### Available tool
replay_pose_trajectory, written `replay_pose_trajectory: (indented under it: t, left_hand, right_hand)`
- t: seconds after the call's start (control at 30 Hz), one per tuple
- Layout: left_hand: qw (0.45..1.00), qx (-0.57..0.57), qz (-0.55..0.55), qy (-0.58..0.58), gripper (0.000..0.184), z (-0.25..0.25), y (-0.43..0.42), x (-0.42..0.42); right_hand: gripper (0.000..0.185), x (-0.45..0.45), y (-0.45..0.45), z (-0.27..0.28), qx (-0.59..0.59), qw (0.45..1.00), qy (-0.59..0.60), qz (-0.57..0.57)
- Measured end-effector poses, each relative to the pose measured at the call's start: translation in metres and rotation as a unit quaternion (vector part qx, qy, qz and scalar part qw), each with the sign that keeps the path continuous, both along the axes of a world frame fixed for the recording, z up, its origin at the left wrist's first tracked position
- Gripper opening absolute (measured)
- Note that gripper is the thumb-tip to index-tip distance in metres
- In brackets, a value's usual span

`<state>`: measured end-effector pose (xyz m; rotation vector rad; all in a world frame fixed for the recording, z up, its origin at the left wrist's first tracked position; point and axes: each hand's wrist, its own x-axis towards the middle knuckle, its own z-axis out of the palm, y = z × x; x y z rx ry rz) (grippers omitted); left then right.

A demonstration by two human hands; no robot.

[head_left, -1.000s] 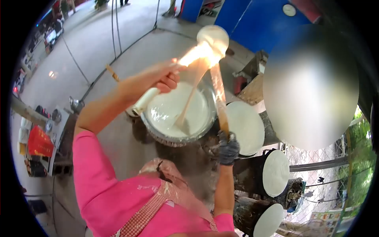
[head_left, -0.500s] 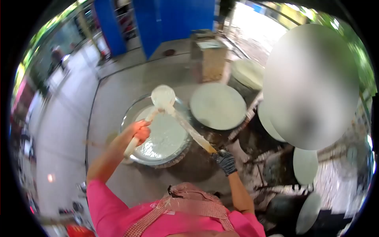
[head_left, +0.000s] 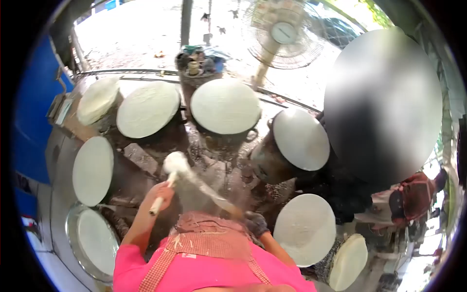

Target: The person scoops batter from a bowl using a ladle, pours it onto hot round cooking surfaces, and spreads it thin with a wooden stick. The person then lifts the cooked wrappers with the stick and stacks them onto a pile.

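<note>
Along the far left edge, a blue panel point(head_left: 34, 112) stands upright. Below it, a metal basin point(head_left: 72, 228) holds a pale white mass. Above the basin, an oval white cover point(head_left: 93, 171) faces up on a dark drum; a second white cover point(head_left: 98, 100) lies farther back, beside a third white cover point(head_left: 148, 109).

Left hand point(head_left: 161, 193): bare, fingers clenched around the pale handle of a ladle point(head_left: 158, 204). The ladle's head is coated white and raised over the dark, hazy ground between the drums.

Extending right from the ladle's head, a long stick point(head_left: 210, 192), white-coated for most of its length and brownish at its near end, slants down toward the person. Whether stick and ladle touch cannot be told. Behind them, a fourth white cover point(head_left: 225, 106) tops a drum with a ring handle.

Right hand point(head_left: 256, 224): in a dark grey glove, fingers grasping the stick's brownish end; finger detail is blurred.

Farther right, a tilted white cover point(head_left: 301, 139) sits on a metal drum, with a fan point(head_left: 283, 33) behind it. Nearer the person, a large white cover point(head_left: 305, 230) lies beside a smaller white cover point(head_left: 348, 262). Upper right: blurred, contents unreadable.
</note>
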<state>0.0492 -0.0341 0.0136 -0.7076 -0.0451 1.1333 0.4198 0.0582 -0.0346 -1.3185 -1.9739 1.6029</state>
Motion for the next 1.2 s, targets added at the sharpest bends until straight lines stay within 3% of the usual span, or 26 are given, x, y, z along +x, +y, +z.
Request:
replay_pose_trajectory:
  t: [0.07, 0.1, 0.13, 0.17, 0.2, 0.27, 0.3, 0.33, 0.4, 0.5, 0.53, 0.6, 0.63, 0.7, 0.73, 0.8, 0.87, 0.9, 0.93, 0.97, 1.0, 1.03, 1.07, 1.1, 1.13, 1.2]
  left_hand:
    - [0.998, 0.031, -0.057, 0.011, 0.022, 0.0, 0.088, 0.046]
    - [0.99, 0.075, -0.12, -0.001, 0.022, 0.002, 0.134, 0.064]
    - [0.982, 0.053, -0.182, -0.024, 0.028, 0.019, 0.175, 0.084]
    - [0.965, 0.067, -0.25, -0.043, 0.033, 0.016, 0.216, 0.1]
    - [0.955, 0.095, -0.279, 0.025, 0.035, 0.037, 0.253, 0.121]
    - [0.905, 0.149, -0.387, 0.093, 0.03, 0.041, 0.328, 0.153]
    - [0.871, 0.196, -0.36, 0.27, 0.021, 0.045, 0.36, 0.173]
    - [0.829, 0.299, -0.343, 0.326, 0.007, 0.044, 0.389, 0.19]
    - [0.671, 0.352, -0.35, 0.551, 0.013, 0.055, 0.44, 0.228]
    - [0.576, 0.352, -0.349, 0.65, 0.026, 0.03, 0.495, 0.287]
    - [0.554, 0.359, -0.355, 0.661, 0.031, 0.012, 0.514, 0.304]
    - [0.52, 0.364, -0.36, 0.684, 0.041, -0.036, 0.551, 0.326]
    - [0.396, 0.399, -0.272, 0.781, 0.043, -0.066, 0.562, 0.33]
    - [0.115, 0.42, -0.051, 0.899, 0.048, -0.106, 0.586, 0.327]
    - [0.079, 0.422, -0.074, 0.9, 0.052, -0.092, 0.586, 0.319]
    - [0.011, 0.422, -0.124, 0.898, 0.061, -0.067, 0.576, 0.303]
    - [0.004, 0.436, -0.156, 0.886, 0.062, -0.057, 0.579, 0.305]
    - [-0.004, 0.443, -0.175, 0.879, 0.063, -0.056, 0.581, 0.304]
    - [0.028, 0.436, -0.155, 0.886, 0.064, -0.057, 0.584, 0.307]
    - [0.055, 0.43, -0.131, 0.892, 0.064, -0.057, 0.592, 0.312]
    - [0.078, 0.426, -0.102, 0.895, 0.064, -0.054, 0.603, 0.311]
    - [0.129, 0.443, -0.019, 0.887, 0.064, -0.043, 0.614, 0.304]
    - [0.18, 0.458, 0.064, 0.868, 0.064, -0.027, 0.621, 0.296]
    - [0.236, 0.47, 0.141, 0.839, 0.064, -0.019, 0.623, 0.292]
    - [0.313, 0.47, 0.01, 0.825, 0.062, -0.025, 0.632, 0.275]
    - [0.295, 0.502, 0.04, 0.812, 0.059, -0.025, 0.612, 0.247]
  right_hand:
    - [0.027, 0.071, 0.008, -0.016, 0.162, 0.969, -0.181, -0.052]
    - [0.029, 0.068, 0.009, 0.063, 0.12, 0.984, -0.062, -0.113]
    - [0.029, 0.126, 0.019, -0.022, 0.297, 0.89, -0.315, -0.143]
    - [0.031, 0.145, 0.024, -0.016, 0.304, 0.86, -0.362, -0.193]
    - [0.034, 0.16, 0.028, -0.01, 0.309, 0.824, -0.407, -0.244]
    - [0.039, 0.171, 0.046, 0.01, 0.214, 0.795, -0.423, -0.379]
    - [0.037, 0.175, 0.058, 0.023, 0.174, 0.797, -0.402, -0.415]
    - [0.033, 0.173, 0.069, 0.028, 0.209, 0.814, -0.262, -0.474]
    - [0.03, 0.151, 0.092, 0.047, 0.349, 0.746, -0.254, -0.508]
    - [0.03, 0.127, 0.143, 0.041, 0.318, 0.773, -0.358, -0.415]
    - [0.03, 0.115, 0.168, 0.035, 0.185, 0.816, -0.32, -0.444]
    - [0.028, 0.09, 0.211, 0.028, 0.164, 0.771, -0.372, -0.49]
    - [0.028, 0.11, 0.22, -0.018, 0.118, 0.75, -0.423, -0.495]
    - [0.028, 0.128, 0.223, -0.027, 0.1, 0.78, -0.3, -0.54]
    - [0.028, 0.128, 0.214, -0.002, 0.117, 0.811, -0.123, -0.56]
    - [0.023, 0.134, 0.21, -0.019, 0.031, 0.722, 0.118, -0.681]
    - [0.024, 0.113, 0.237, -0.023, 0.139, 0.652, 0.283, -0.689]
    - [0.028, 0.1, 0.256, -0.013, 0.061, 0.667, 0.14, -0.729]
    - [0.029, 0.103, 0.276, -0.029, 0.135, 0.76, -0.076, -0.631]
    - [0.029, 0.11, 0.276, -0.04, 0.095, 0.758, -0.271, -0.585]
    - [0.029, 0.105, 0.28, -0.003, 0.055, 0.725, -0.452, -0.517]
    - [0.031, 0.126, 0.279, -0.031, 0.077, 0.731, -0.423, -0.53]
    - [0.031, 0.14, 0.28, -0.041, 0.046, 0.76, -0.253, -0.597]
    - [0.032, 0.137, 0.29, -0.051, 0.011, 0.751, -0.084, -0.655]
    - [0.033, 0.13, 0.297, -0.065, -0.026, 0.716, 0.082, -0.692]
    - [0.036, 0.116, 0.335, -0.098, 0.101, 0.741, -0.165, -0.644]
